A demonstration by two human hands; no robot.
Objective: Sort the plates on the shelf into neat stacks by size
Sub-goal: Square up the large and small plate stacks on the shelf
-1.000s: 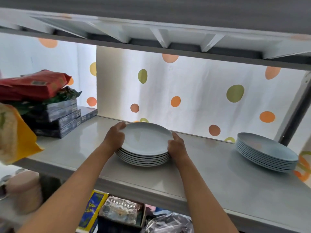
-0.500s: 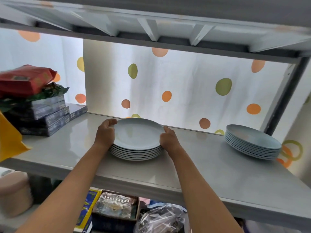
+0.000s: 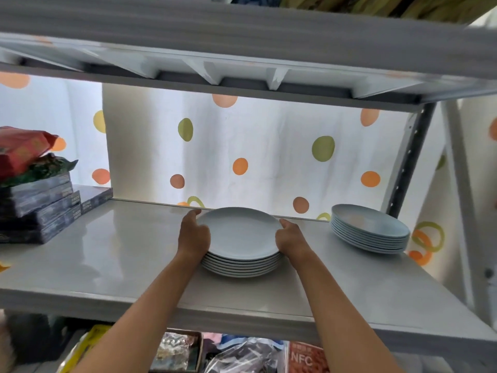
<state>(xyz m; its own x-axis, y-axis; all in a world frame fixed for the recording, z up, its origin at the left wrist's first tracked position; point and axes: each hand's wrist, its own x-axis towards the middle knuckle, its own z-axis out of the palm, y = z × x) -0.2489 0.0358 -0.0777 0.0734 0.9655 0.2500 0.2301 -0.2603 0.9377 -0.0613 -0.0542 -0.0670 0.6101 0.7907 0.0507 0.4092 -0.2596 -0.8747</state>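
Note:
A stack of several pale blue-white plates sits in the middle of the grey shelf. My left hand clasps the stack's left rim, thumb on the top plate. My right hand clasps its right rim. A second stack of several light blue plates stands at the far right of the same shelf, apart from my hands.
Dark shrink-wrapped boxes with red and green packets on top fill the shelf's left end. An upper shelf hangs low overhead. A metal upright stands at the right. Bags and boxes lie below.
The view has swung so the stack sits further right and lower in frame. Both hands keep the same hold on the middle stack; whether the stack itself slid I cannot tell.

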